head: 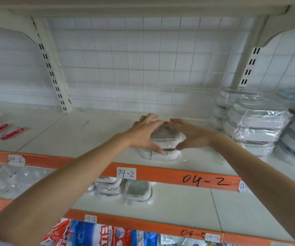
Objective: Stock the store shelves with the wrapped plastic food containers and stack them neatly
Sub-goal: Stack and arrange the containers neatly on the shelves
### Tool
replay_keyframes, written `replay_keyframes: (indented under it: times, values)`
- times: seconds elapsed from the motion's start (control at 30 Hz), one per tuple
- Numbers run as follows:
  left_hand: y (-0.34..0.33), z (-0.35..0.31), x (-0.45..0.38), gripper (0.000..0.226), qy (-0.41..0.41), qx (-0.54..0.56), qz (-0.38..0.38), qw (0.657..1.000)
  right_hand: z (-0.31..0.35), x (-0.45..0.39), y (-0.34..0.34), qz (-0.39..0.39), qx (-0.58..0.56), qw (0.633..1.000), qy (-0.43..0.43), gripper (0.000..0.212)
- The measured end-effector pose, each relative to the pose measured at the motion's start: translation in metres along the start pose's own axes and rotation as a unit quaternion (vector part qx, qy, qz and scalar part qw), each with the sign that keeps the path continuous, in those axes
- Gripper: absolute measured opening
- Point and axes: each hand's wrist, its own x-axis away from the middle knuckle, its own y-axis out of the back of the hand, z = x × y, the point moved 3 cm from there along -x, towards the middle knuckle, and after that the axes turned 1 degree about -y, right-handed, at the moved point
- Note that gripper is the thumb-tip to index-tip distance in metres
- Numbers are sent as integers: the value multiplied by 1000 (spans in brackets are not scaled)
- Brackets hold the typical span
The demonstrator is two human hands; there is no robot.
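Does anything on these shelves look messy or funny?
Nothing much. Both hands, left hand and right hand, steady a small stack of wrapped containers standing alone mid-shelf, apart from the taller stacks on the right.

Red packets (0,129) left on shelf; orange shelf edge (161,173) with "04-2" label (126,173); colourful bags (93,233) bottom.
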Motion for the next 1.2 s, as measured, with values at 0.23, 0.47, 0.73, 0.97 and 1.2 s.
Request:
replay_keyframes:
  times: [0.23,0.47,0.73,0.97,1.2]
  values:
    - [-6,29,17,105,26,85,-5,996,4,-9,-13,-81,84,993,27,92]
    - [-17,26,-18,101,12,123,-50,991,-18,-16,-10,-128,167,978,-7,89]
    - [-24,36,-45,100,59,211,-82,972,-29,-37,10,-95,55,990,-89,70]
    - [-31,54,-41,18,222,220,-208,927,-42,-46,11,-166,-117,949,-241,94]
    - [-38,-10,-60,95,219,227,-72,946,-51,-44,36,-204,-163,905,-337,93]
